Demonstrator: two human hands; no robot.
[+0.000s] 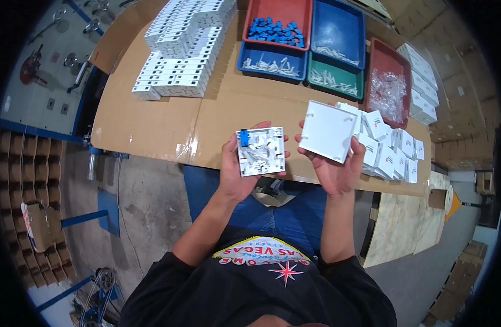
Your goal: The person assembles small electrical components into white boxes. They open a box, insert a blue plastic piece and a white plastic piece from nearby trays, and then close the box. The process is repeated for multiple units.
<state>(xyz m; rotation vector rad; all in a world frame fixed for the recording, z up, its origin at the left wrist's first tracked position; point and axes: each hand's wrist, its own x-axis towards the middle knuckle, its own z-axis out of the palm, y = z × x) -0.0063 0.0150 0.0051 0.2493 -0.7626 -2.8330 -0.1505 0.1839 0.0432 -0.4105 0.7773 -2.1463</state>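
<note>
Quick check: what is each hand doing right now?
Left hand: closed on an open white box base with a blue insert.
Right hand: closed on a plain white square cover.

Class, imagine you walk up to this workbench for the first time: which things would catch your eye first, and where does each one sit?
Most striking are the two white square parts held up at centre: the left hand holds an open base plate with a blue connector at its corner, the right hand a plain cover. Behind them, coloured trays of small parts line the far edge of the cardboard-covered table. Stacks of white boxes lie at far left.
</note>
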